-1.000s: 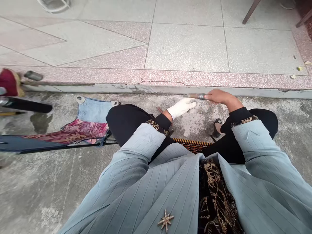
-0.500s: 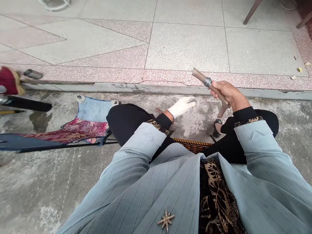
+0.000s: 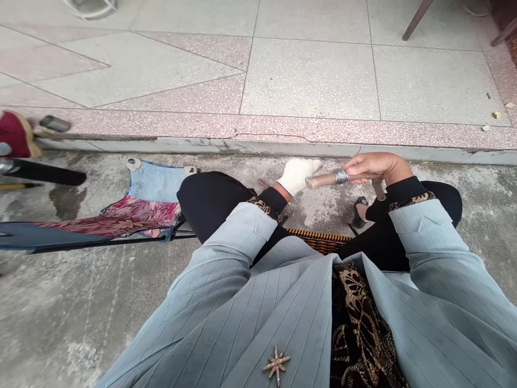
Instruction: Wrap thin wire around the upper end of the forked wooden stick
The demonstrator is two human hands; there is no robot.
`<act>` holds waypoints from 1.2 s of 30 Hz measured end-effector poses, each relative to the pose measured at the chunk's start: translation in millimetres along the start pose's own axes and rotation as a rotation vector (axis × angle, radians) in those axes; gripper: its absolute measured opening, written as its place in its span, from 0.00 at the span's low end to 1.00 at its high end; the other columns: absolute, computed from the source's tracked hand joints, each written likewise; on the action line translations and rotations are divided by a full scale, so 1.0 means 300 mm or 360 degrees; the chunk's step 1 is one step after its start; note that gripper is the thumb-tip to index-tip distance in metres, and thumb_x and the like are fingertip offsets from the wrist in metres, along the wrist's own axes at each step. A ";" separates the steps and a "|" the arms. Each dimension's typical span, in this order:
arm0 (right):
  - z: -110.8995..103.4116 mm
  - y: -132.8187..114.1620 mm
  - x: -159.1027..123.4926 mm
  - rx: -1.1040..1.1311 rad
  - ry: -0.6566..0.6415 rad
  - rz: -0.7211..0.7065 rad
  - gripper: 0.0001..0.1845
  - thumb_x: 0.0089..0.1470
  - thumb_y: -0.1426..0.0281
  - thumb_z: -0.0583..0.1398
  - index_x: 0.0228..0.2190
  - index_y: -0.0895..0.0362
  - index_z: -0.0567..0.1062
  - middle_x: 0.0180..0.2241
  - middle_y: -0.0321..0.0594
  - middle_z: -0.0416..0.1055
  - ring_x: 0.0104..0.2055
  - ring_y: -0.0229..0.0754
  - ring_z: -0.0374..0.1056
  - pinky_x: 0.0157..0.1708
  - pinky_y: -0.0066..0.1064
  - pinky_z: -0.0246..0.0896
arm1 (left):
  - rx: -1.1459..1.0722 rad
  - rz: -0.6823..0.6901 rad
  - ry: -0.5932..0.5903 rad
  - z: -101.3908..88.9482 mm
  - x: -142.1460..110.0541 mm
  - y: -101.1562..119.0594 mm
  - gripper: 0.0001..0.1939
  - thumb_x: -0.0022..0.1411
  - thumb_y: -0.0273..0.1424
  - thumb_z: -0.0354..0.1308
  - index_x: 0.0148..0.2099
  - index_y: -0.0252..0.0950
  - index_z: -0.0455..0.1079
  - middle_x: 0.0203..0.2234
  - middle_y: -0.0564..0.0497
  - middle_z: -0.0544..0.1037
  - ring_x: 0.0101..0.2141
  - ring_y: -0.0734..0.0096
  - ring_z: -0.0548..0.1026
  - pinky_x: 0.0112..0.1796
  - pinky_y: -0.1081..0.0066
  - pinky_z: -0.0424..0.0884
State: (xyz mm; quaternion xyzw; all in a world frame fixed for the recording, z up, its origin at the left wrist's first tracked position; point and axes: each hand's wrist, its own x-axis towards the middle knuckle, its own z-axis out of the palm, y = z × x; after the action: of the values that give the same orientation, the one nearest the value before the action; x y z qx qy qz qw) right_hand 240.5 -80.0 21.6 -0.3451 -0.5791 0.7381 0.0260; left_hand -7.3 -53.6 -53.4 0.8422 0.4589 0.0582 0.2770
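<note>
My right hand (image 3: 374,164), bare, is closed round a forked wooden stick (image 3: 321,180) with silvery wire (image 3: 340,176) wound about it. The stick's blunt end points left, and a side branch (image 3: 378,189) shows below my wrist. In a white knitted glove, my left hand (image 3: 298,173) is closed just left of the stick. That end overlaps the glove in view; whether they touch I cannot tell. Whatever the gloved fingers hold, if anything, is hidden.
A low folding seat (image 3: 153,180) with floral cloth stands left. Beyond it are a red shoe (image 3: 16,134), a black-handled tool (image 3: 48,171) and a metal cylinder (image 3: 55,123). A raised tiled step (image 3: 274,129) runs across ahead. My sandalled foot (image 3: 361,211) is below my right hand.
The stick has swung down from a slant to nearly level, its wire-wound end moving towards the glove. My right hand has turned over it. My gloved fingers have curled in further.
</note>
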 end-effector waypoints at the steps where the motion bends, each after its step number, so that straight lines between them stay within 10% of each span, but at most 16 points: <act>1: -0.004 0.001 0.000 -0.0113 -0.0087 0.0114 0.29 0.54 0.45 0.63 0.24 0.60 0.71 0.20 0.33 0.64 0.20 0.31 0.58 0.23 0.26 0.55 | 0.0101 0.0052 0.0014 -0.007 -0.005 0.001 0.13 0.65 0.32 0.54 0.47 0.34 0.76 0.33 0.39 0.79 0.41 0.53 0.77 0.37 0.66 0.60; 9: 0.007 -0.005 0.086 -0.1177 0.0402 0.1123 0.26 0.61 0.53 0.58 0.21 0.60 0.72 0.21 0.46 0.69 0.21 0.40 0.61 0.27 0.35 0.55 | 0.0453 0.0298 -0.0050 -0.016 -0.019 0.030 0.15 0.66 0.32 0.50 0.47 0.37 0.77 0.32 0.42 0.80 0.36 0.57 0.78 0.34 0.67 0.60; 13: 0.000 0.007 0.131 -0.1238 0.1030 0.0929 0.23 0.61 0.53 0.57 0.29 0.60 0.75 0.29 0.51 0.73 0.28 0.45 0.66 0.30 0.35 0.56 | -0.0356 0.0251 -0.0122 0.014 -0.023 0.048 0.14 0.65 0.34 0.52 0.40 0.33 0.77 0.27 0.48 0.77 0.29 0.68 0.73 0.31 0.71 0.61; 17: -0.005 0.016 0.127 -0.0316 0.1301 0.0369 0.24 0.60 0.50 0.58 0.31 0.59 0.72 0.24 0.42 0.69 0.23 0.38 0.61 0.25 0.30 0.56 | -0.1390 0.0135 -0.0323 0.060 -0.028 0.039 0.14 0.66 0.37 0.52 0.39 0.31 0.73 0.19 0.55 0.66 0.20 0.78 0.62 0.24 0.75 0.56; 21: -0.002 0.010 0.091 0.0355 0.1166 -0.0124 0.27 0.50 0.47 0.66 0.31 0.60 0.72 0.19 0.36 0.64 0.19 0.34 0.56 0.18 0.27 0.51 | -0.1706 0.0132 -0.0394 0.059 -0.026 0.026 0.14 0.66 0.39 0.54 0.41 0.33 0.71 0.19 0.56 0.65 0.20 0.80 0.62 0.20 0.78 0.53; 27: 0.001 0.001 0.036 0.0417 0.0877 -0.0340 0.31 0.43 0.45 0.69 0.31 0.61 0.73 0.19 0.35 0.64 0.19 0.33 0.57 0.19 0.27 0.52 | -0.1171 0.0213 -0.0397 -0.003 -0.024 0.031 0.12 0.67 0.33 0.51 0.38 0.32 0.72 0.22 0.54 0.69 0.22 0.78 0.67 0.26 0.77 0.63; 32: 0.005 -0.007 -0.001 0.0162 0.0312 -0.0239 0.29 0.48 0.44 0.66 0.29 0.60 0.72 0.20 0.33 0.65 0.19 0.32 0.57 0.21 0.26 0.53 | -0.0263 0.0351 -0.0129 -0.006 0.006 -0.016 0.12 0.65 0.32 0.52 0.40 0.35 0.76 0.30 0.49 0.78 0.32 0.68 0.74 0.36 0.71 0.66; 36: -0.002 -0.003 0.010 -0.0238 -0.0051 0.0267 0.29 0.54 0.45 0.62 0.24 0.59 0.71 0.19 0.34 0.65 0.19 0.32 0.57 0.23 0.27 0.54 | 0.0165 0.0348 0.0028 -0.040 0.012 -0.041 0.15 0.68 0.35 0.51 0.45 0.36 0.78 0.35 0.46 0.81 0.37 0.62 0.77 0.37 0.69 0.65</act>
State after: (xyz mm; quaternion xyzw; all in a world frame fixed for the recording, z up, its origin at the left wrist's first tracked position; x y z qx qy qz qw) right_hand 238.2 -77.8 20.7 -0.3815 -0.6021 0.6978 -0.0710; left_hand -18.6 -40.4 -50.4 0.8999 0.3691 0.0718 0.2209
